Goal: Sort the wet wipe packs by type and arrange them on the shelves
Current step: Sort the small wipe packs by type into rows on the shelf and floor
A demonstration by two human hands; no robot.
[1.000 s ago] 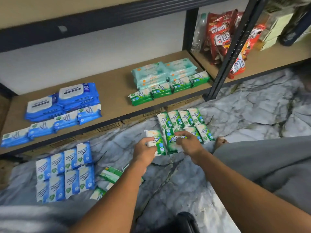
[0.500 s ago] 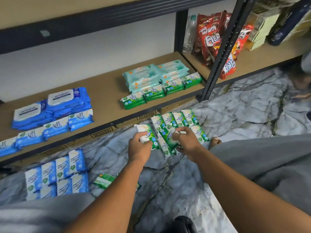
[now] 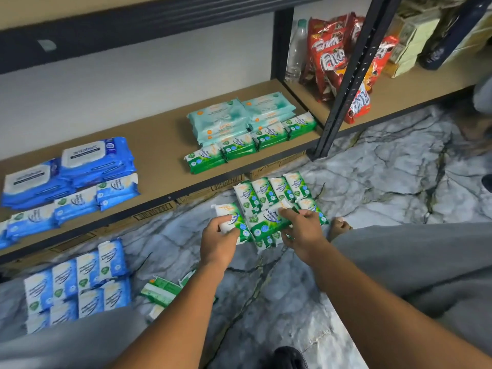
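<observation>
Gripping one green wipe pack [image 3: 231, 221] in the left hand [image 3: 218, 237], a person pinches a second green pack [image 3: 269, 221] in the right hand [image 3: 302, 231] above the floor [image 3: 372, 182].

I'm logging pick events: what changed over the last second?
The right hand has drawn one green pack up off the floor pile and turned it crosswise. The left hand keeps gripping a second green pack. The shelf stacks and the blue floor packs stayed put.
</observation>
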